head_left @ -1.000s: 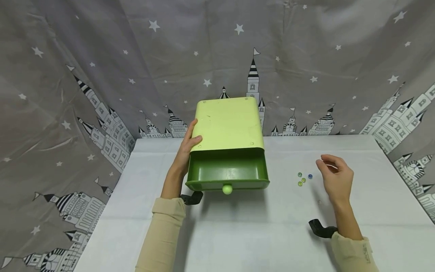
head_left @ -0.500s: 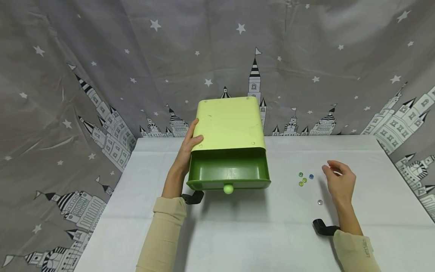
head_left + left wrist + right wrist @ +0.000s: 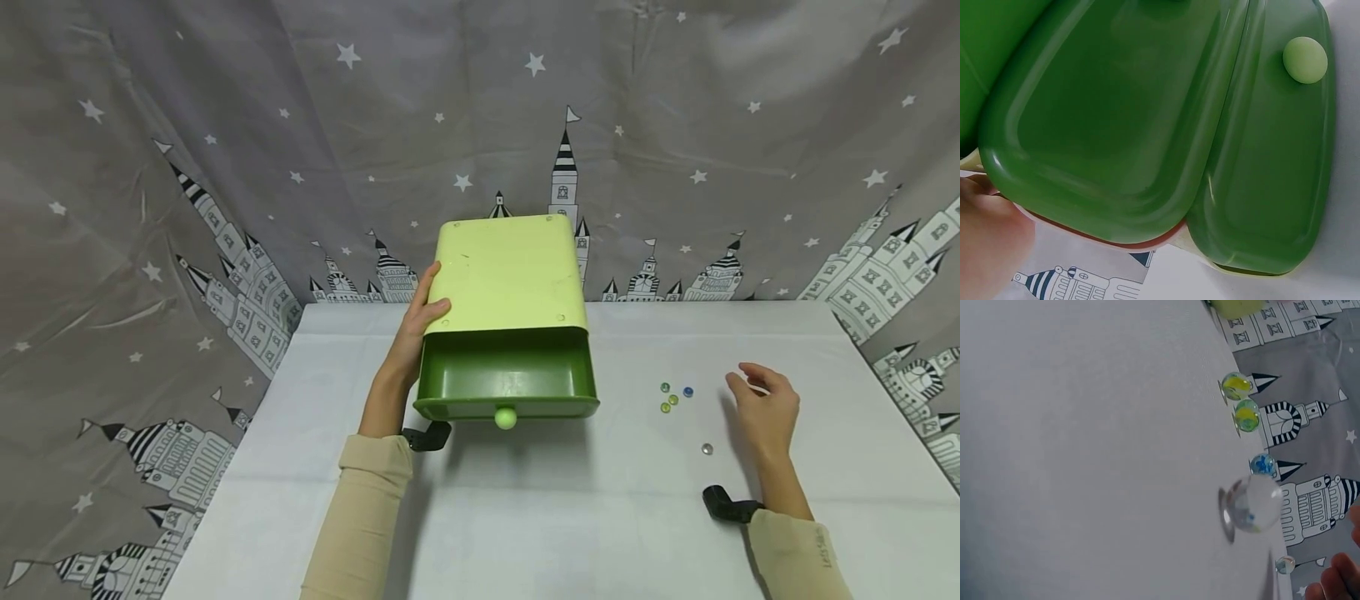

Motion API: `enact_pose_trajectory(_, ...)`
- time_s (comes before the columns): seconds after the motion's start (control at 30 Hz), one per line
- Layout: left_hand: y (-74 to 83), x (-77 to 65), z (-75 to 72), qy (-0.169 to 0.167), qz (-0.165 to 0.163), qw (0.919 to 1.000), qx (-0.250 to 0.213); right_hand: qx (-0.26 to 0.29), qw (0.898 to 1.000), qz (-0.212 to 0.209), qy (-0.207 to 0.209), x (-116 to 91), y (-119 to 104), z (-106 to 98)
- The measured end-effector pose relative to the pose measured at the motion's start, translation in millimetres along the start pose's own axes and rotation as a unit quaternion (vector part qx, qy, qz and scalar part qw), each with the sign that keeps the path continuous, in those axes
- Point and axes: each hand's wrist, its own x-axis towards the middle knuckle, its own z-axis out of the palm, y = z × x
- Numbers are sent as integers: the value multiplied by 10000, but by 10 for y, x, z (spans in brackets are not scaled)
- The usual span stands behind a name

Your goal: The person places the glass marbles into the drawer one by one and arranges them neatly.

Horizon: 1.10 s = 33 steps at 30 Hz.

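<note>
A white cloth-covered counter (image 3: 570, 533) spreads beneath a pale lime, round-cornered box (image 3: 510, 271), its glossy dark-green drawer (image 3: 459, 408) pulled out. The left hand (image 3: 412, 330) has its grip round the box's left edge; the right hand (image 3: 767, 410), grip loose, is beside small green, yellow-green and blue glass marbles (image 3: 688, 392), a clear marble (image 3: 707, 448) nearer the person.

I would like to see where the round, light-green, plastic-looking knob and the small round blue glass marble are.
Round, light-green, plastic-looking knob (image 3: 506, 418): head view, middle of its front.
Small round blue glass marble (image 3: 1262, 464): right wrist view, middle of its visible part.
</note>
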Motion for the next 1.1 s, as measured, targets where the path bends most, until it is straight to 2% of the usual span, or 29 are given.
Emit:
enact_pose_trajectory(0.37, 6, 3, 7, -61, -1, 10000, -58, -346, 9992, 162, -150, 51, 215, -27)
enact_pose_trajectory(0.73, 5, -2, 31, 32, -51, 10000, -63, -1062, 9909, 204, -800, 111, 291, -11)
enact_pose_trajectory(1.1, -1, -4, 21, 19, -64, 9999, -152, -1363, 9862, 73, -934, 113, 305, 20)
